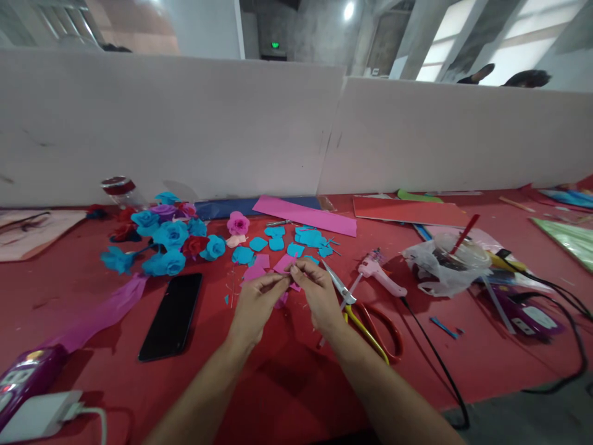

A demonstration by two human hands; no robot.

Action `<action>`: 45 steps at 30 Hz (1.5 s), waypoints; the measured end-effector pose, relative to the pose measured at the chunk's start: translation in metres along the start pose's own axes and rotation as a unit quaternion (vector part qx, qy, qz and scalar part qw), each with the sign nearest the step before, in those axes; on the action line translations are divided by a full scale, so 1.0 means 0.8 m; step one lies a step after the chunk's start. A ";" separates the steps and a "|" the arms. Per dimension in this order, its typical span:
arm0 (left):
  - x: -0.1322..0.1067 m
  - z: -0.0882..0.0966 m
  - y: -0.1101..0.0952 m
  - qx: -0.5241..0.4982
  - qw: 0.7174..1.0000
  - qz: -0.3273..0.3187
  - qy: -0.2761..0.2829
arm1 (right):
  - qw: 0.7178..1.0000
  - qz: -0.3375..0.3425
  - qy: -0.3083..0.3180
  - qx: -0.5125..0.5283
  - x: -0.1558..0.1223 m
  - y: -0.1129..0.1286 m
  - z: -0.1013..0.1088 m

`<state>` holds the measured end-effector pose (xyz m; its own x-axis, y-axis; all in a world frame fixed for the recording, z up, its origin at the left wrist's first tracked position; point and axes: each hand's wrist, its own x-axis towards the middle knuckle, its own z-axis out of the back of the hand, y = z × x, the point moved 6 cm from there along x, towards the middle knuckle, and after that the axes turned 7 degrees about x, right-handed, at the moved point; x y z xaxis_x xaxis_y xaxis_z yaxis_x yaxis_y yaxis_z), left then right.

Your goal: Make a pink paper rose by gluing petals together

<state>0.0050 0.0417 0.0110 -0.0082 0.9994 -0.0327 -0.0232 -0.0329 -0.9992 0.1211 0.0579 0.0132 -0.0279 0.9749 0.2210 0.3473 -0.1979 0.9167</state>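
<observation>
My left hand [256,304] and my right hand [319,295] meet at the fingertips above the red table. Both are closed in a pinch on a small pink paper piece [283,264], partly covered by my fingers. Just beyond them lie loose blue paper petals [311,237] and more pink paper pieces [256,270]. Yellow-and-red-handled scissors [346,295] rest to the right of my right hand, blades partly apart. Past them is a pink glue gun [380,276] with a black cord. A finished pink paper flower [238,224] stands behind the petals.
Blue, red and purple paper flowers [170,235] are bunched at the left, with a black phone [171,318] in front. A pink paper strip [306,216] lies at the back before a white partition [185,123]. A bagged cup [456,256] with a straw stands right.
</observation>
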 end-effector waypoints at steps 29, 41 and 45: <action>0.013 0.023 -0.001 -0.060 0.998 0.022 0.001 | 0.986 -0.131 0.090 0.039 -0.004 -0.016 -0.015; 0.018 0.030 0.014 -0.238 0.961 0.133 -0.036 | 0.995 -0.059 0.048 -0.066 -0.008 -0.007 -0.015; 0.019 0.031 0.015 -0.242 0.961 0.126 -0.041 | 0.989 -0.020 0.020 -0.144 -0.011 0.007 -0.015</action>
<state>-0.0199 0.0564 -0.0011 -0.0316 0.9556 -0.2928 0.4582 -0.2465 -0.8540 0.1123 0.0470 0.0207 -0.0758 0.9787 0.1906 0.0645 -0.1859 0.9804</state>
